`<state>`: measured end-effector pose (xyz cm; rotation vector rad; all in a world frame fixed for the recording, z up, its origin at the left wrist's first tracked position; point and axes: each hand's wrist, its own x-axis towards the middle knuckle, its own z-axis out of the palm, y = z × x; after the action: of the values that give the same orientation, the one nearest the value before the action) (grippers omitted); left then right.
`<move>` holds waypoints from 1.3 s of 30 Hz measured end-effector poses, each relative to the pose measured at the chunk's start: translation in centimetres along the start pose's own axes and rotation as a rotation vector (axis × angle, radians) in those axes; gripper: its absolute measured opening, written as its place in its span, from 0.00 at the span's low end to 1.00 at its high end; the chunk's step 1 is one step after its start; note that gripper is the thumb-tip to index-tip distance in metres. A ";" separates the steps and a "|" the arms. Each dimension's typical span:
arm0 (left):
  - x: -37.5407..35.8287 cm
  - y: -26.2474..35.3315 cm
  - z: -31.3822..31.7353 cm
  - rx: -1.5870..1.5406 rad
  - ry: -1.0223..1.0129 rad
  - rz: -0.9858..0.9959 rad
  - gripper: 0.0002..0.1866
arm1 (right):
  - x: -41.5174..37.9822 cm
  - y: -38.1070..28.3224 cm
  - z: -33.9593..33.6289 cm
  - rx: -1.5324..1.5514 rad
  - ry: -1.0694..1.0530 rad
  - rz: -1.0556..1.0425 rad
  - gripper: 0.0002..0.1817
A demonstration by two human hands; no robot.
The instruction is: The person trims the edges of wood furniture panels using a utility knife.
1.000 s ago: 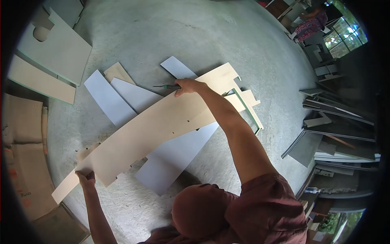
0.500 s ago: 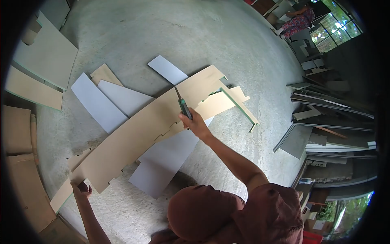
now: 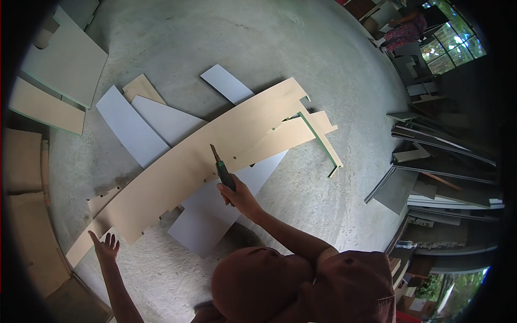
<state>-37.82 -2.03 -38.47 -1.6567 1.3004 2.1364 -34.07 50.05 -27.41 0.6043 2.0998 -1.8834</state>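
Note:
My right hand (image 3: 242,199) is wrapped round a green-and-black utility knife (image 3: 224,173), its blade extended and pointing up over the middle of a long tan board (image 3: 167,164). That board lies diagonally across other pieces on the floor, with notches along its near edge. By its lower left end, my left hand (image 3: 106,250) is open, fingers spread and holding nothing. Beneath the board, a pale grey panel (image 3: 202,218) sticks out on the near side. Two more grey pieces, a wide strip (image 3: 129,126) and a small strip (image 3: 227,83), jut out on the far side.
A green-edged angled strip (image 3: 322,142) lies at the board's right end. Large panels (image 3: 67,64) and cardboard (image 3: 27,220) line the left. Stacked dark boards and profiles (image 3: 444,141) fill the right side. Another person (image 3: 406,32) stands far off near a window.
My right hand has drawn the knife down and left, from the board's far edge to over its middle. My left hand has let go of the board's end and opened.

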 end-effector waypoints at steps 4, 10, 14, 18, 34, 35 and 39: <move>-0.8 -3.6 1.4 0.640 0.166 0.807 0.50 | 0.7 1.4 0.3 0.159 -0.025 -0.036 0.21; -13.4 -8.2 8.4 1.580 0.018 1.527 0.46 | 0.8 1.9 1.4 0.338 -0.003 -0.034 0.29; -14.4 -11.2 10.8 1.538 -0.257 1.601 0.50 | -0.2 1.5 1.5 0.351 -0.046 -0.046 0.37; -14.2 -13.4 12.9 1.559 -0.273 1.573 0.53 | -0.4 2.1 0.4 0.290 -0.074 -0.026 0.36; -12.6 -14.9 14.5 1.582 -0.051 1.578 0.45 | -1.7 2.7 -7.3 -0.014 0.038 -0.022 0.31; -12.6 -15.0 14.7 1.575 -0.047 1.579 0.45 | -0.3 1.7 -7.9 -0.027 0.003 -0.033 0.31; -12.6 -15.2 14.9 1.579 -0.022 1.568 0.45 | 5.1 -4.7 -11.5 -0.180 -0.035 0.007 0.27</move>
<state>-34.97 22.36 -35.72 0.2653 3.2445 0.2897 -39.81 61.74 -24.16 0.5324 2.2103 -1.6656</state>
